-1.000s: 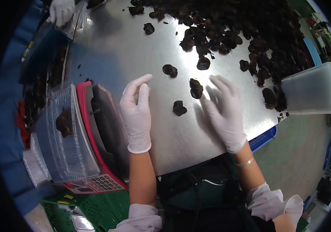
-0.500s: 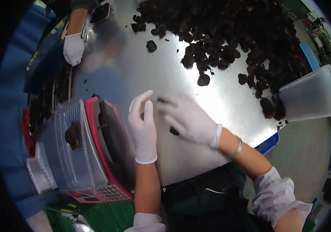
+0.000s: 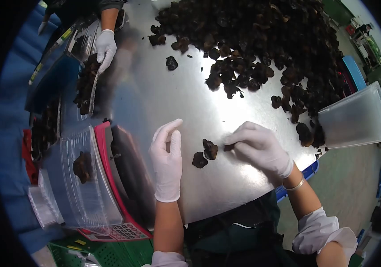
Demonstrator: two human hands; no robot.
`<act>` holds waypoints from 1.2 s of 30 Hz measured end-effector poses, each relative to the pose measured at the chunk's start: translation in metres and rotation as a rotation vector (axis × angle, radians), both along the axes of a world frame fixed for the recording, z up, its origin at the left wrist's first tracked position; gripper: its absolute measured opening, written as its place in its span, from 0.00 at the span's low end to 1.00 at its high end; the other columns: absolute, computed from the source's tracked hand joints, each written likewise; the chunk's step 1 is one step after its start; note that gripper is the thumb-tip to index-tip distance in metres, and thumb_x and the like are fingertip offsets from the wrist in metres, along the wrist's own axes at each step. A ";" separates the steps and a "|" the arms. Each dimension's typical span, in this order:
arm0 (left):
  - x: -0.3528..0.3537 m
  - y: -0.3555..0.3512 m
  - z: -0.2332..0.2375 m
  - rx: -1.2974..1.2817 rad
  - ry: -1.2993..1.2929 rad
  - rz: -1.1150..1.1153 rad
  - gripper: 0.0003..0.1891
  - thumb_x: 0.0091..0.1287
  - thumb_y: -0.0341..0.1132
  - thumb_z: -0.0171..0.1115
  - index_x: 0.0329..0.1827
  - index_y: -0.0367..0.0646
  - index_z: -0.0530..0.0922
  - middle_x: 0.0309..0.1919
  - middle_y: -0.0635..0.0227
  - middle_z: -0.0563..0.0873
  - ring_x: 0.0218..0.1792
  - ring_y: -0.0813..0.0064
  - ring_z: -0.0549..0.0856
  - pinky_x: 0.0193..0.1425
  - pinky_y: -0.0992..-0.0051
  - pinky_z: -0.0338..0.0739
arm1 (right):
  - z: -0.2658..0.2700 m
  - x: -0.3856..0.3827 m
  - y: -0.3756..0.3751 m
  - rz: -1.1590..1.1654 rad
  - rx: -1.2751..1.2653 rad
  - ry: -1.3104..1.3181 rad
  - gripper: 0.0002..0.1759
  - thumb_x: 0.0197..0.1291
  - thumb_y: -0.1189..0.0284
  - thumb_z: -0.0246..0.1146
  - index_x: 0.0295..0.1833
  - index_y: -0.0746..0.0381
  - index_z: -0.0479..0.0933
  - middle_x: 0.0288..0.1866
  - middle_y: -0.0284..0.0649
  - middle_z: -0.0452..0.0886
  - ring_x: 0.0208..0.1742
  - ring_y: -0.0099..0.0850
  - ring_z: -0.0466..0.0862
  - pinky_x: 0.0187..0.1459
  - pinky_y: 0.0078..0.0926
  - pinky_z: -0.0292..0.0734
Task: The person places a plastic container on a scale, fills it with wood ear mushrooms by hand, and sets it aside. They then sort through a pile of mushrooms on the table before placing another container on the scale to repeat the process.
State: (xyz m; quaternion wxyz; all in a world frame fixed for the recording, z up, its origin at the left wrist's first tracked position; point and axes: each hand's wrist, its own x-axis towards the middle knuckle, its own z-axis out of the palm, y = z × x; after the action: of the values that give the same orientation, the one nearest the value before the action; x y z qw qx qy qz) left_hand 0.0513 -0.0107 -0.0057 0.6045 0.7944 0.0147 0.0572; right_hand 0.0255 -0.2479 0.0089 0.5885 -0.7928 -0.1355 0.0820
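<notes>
My gloved left hand [image 3: 167, 162] is raised above the steel table [image 3: 155, 98]; its fingers are curved, the thumb stands apart, and nothing shows in it. My gloved right hand [image 3: 259, 147] pinches a small dark piece of wood ear mushroom [image 3: 229, 147] low over the table. Between my hands lie two wood ear mushrooms, one brownish [image 3: 210, 150] and one darker [image 3: 200, 160], close together. Left of my left hand, a clear plastic tray [image 3: 106, 196] with one wood ear mushroom [image 3: 82, 167] in it sits on a pink scale [image 3: 106, 147].
A large heap of wood ear mushrooms [image 3: 252, 26] covers the far right of the table. A clear bin [image 3: 355, 115] lies at the right edge. At the upper left, a co-worker's gloved hand [image 3: 106, 50] holds a filled tray [image 3: 93, 91]. A green crate [image 3: 128, 253] stands below the scale.
My right hand has moved right and slightly down, uncovering the two mushrooms. My left hand is nearly still. The co-worker's hand has shifted right and now holds a filled tray.
</notes>
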 end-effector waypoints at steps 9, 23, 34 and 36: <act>0.000 -0.001 -0.007 0.048 -0.018 -0.043 0.12 0.77 0.28 0.56 0.56 0.36 0.84 0.52 0.66 0.86 0.54 0.75 0.83 0.63 0.75 0.75 | -0.017 0.087 0.023 -0.206 -0.506 -0.441 0.20 0.66 0.67 0.62 0.62 0.58 0.80 0.65 0.48 0.79 0.63 0.51 0.78 0.68 0.49 0.69; 0.000 0.004 0.004 0.019 0.036 0.004 0.11 0.74 0.26 0.58 0.55 0.39 0.85 0.51 0.64 0.87 0.53 0.72 0.84 0.61 0.73 0.77 | 0.004 -0.003 -0.036 -0.288 -0.704 -0.352 0.22 0.63 0.70 0.63 0.63 0.59 0.79 0.67 0.55 0.76 0.65 0.53 0.74 0.67 0.52 0.67; 0.004 0.012 -0.012 0.112 -0.038 -0.017 0.12 0.78 0.29 0.56 0.58 0.35 0.83 0.53 0.65 0.87 0.52 0.76 0.84 0.60 0.75 0.77 | -0.018 -0.035 -0.025 -0.356 -0.592 -0.295 0.24 0.56 0.71 0.70 0.60 0.63 0.76 0.68 0.53 0.74 0.63 0.48 0.77 0.65 0.41 0.72; 0.004 0.014 -0.011 0.078 -0.027 0.031 0.13 0.78 0.29 0.56 0.58 0.35 0.83 0.53 0.65 0.87 0.52 0.75 0.84 0.62 0.74 0.77 | -0.031 -0.037 -0.040 -0.567 -0.558 -0.309 0.23 0.56 0.71 0.71 0.58 0.63 0.77 0.68 0.52 0.74 0.63 0.49 0.77 0.65 0.41 0.72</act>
State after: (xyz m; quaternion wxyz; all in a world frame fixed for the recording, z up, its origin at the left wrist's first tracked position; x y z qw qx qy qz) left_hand 0.0554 0.0037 -0.0166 0.5722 0.8162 0.0163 0.0779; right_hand -0.0118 -0.2882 -0.0216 0.3232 -0.9306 0.0288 -0.1694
